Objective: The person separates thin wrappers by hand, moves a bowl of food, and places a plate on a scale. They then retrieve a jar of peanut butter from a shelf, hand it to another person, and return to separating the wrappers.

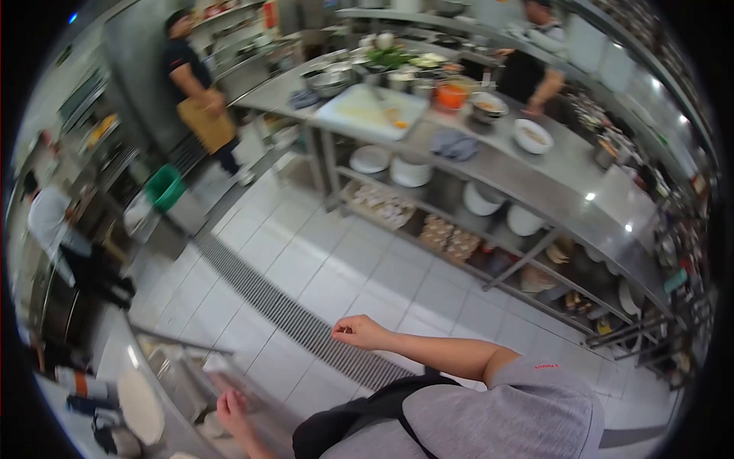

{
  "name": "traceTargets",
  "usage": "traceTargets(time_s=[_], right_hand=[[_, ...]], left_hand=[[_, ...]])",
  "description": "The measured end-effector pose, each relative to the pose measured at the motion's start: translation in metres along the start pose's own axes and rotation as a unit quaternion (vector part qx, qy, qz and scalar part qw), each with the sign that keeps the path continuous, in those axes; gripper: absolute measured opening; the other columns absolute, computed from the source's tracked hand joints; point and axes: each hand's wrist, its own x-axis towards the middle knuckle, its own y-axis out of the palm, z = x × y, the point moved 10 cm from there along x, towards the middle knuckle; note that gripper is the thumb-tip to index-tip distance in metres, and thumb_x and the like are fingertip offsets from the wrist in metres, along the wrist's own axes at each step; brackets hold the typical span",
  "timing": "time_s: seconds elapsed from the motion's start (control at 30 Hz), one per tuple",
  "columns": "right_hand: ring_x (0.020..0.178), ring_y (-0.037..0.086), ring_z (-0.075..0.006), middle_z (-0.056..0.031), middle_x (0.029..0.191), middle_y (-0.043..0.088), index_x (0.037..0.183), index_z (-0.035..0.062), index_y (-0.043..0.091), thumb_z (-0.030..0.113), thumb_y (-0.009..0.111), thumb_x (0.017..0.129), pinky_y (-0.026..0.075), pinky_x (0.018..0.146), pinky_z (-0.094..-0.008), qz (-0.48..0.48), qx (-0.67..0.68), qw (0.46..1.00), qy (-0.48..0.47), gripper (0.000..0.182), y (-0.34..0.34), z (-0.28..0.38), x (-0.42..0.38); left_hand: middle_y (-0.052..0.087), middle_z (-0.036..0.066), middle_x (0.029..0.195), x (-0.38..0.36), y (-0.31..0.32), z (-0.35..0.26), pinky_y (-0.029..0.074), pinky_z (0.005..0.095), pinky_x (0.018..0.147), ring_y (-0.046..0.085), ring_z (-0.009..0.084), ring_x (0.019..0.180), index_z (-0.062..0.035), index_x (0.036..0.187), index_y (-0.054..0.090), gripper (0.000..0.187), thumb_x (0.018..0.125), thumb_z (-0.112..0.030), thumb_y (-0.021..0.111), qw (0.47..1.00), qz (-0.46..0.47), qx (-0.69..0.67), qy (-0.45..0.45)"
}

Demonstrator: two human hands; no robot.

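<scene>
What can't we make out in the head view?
Head view:
Right hand: its curl hides the palm; anything held is unclear.
Left hand: blurred; contact with nearby items unclear.
Red sleeve lettering: too small to read.
White bowl on the counter: blur hides what's in it.

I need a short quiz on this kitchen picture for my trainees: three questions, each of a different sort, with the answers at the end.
1. Multiple choice. Which of these lies on top of the long steel table?
A) a green bin
B) a white cutting board
C) a tan apron

2. True or false: The brown egg trays sit on the table top.

3. Short answer. Which of the camera wearer's hands appears against the slotted floor drain in this view?

Key:
1. B
2. False; the brown egg trays are below the table top.
3. The right hand.
</scene>
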Motion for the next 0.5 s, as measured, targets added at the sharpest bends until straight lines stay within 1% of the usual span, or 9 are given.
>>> traceTargets(time_s=[0.1,0.13,0.2,0.27,0.33,0.37,0.4,0.43,0.5], right_hand=[[0.065,0.059,-0.019,-0.0104,0.075,0.062,0.083,0.0032,0.061,0.019,0.058,0.078,0.046,0.06,-0.0286,-0.087,-0.113,0.99,-0.017,0.017,-0.13,-0.037,-0.072],[0.066,0.059,-0.0186,-0.0101,0.075,0.063,0.083,0.0035,0.062,0.019,0.058,0.078,0.047,0.059,-0.0285,-0.133,-0.118,0.984,0.026,0.017,-0.175,-0.054,-0.104],[0.066,0.059,-0.0175,-0.0094,0.075,0.063,0.085,0.0039,0.062,0.019,0.059,0.078,0.047,0.06,-0.0284,-0.214,-0.115,0.964,0.108,0.017,-0.255,-0.079,-0.173],[0.065,0.059,-0.0156,-0.0084,0.073,0.062,0.085,0.0039,0.062,0.019,0.059,0.078,0.047,0.059,-0.0276,-0.3,-0.095,0.935,0.166,0.017,-0.324,-0.103,-0.243],[0.064,0.058,-0.0143,-0.0077,0.071,0.062,0.084,0.0037,0.062,0.018,0.059,0.078,0.047,0.059,-0.0266,-0.36,-0.082,0.91,0.186,0.016,-0.366,-0.124,-0.299],[0.066,0.058,-0.0137,-0.0068,0.073,0.061,0.087,0.0034,0.061,0.019,0.06,0.078,0.047,0.059,-0.0259,-0.415,-0.006,0.883,0.218,0.017,-0.383,-0.138,-0.329],[0.067,0.058,-0.0131,-0.0059,0.074,0.061,0.089,0.0031,0.06,0.019,0.06,0.079,0.047,0.059,-0.0252,-0.463,0.069,0.848,0.249,0.019,-0.4,-0.149,-0.352],[0.067,0.058,-0.0131,-0.0059,0.074,0.061,0.089,0.0031,0.06,0.019,0.06,0.079,0.047,0.059,-0.0252,-0.468,0.066,0.844,0.253,0.019,-0.417,-0.151,-0.359],[0.071,0.057,-0.013,-0.005,0.081,0.059,0.098,0.0026,0.056,0.019,0.06,0.079,0.047,0.06,-0.0252,-0.522,0.203,0.793,0.237,0.026,-0.444,-0.168,-0.367]], left_hand=[[0.057,0.003,0.076,-0.019,0.197,-0.004,0.043,0.0196,0.056,0.051,0.0078,0.064,-0.0016,0.09,0.056,0.016,0.082,-0.015,0.055,0.987,0.163,-0.003,-0.001],[0.057,0.004,0.077,-0.047,0.268,-0.021,0.043,0.0201,0.058,0.051,0.0083,0.066,-0.0006,0.091,0.056,0.016,0.081,-0.014,0.056,0.971,0.236,-0.022,0.007],[0.057,0.004,0.076,-0.1,0.39,-0.013,0.044,0.0201,0.059,0.053,0.0093,0.065,-0.0008,0.093,0.056,0.017,0.082,-0.012,0.054,0.933,0.358,-0.019,0.005],[0.059,0.004,0.08,-0.171,0.494,-0.006,0.044,0.021,0.062,0.054,0.0092,0.069,-0.0006,0.094,0.057,0.016,0.081,-0.009,0.055,0.865,0.5,-0.029,-0.021],[0.059,0.002,0.081,-0.241,0.564,-0.004,0.042,0.0191,0.065,0.053,0.0071,0.071,-0.0009,0.095,0.057,0.016,0.081,-0.008,0.057,0.796,0.604,-0.023,-0.028],[0.059,0.001,0.082,-0.273,0.587,-0.007,0.042,0.0187,0.068,0.052,0.0061,0.074,-0.0014,0.096,0.057,0.016,0.082,-0.009,0.056,0.762,0.644,-0.033,-0.056],[0.059,0.001,0.082,-0.29,0.605,-0.009,0.042,0.0187,0.068,0.052,0.0061,0.074,-0.0014,0.096,0.057,0.016,0.082,-0.009,0.056,0.757,0.65,-0.037,-0.058],[0.058,0.001,0.083,-0.313,0.622,-0.01,0.041,0.0189,0.069,0.052,0.006,0.075,-0.0014,0.097,0.057,0.017,0.082,-0.01,0.056,0.723,0.687,-0.037,-0.065],[0.058,0.001,0.086,-0.341,0.647,-0.007,0.041,0.0192,0.07,0.052,0.0055,0.077,-0.0015,0.097,0.056,0.018,0.083,-0.011,0.056,0.67,0.737,-0.025,-0.078]])
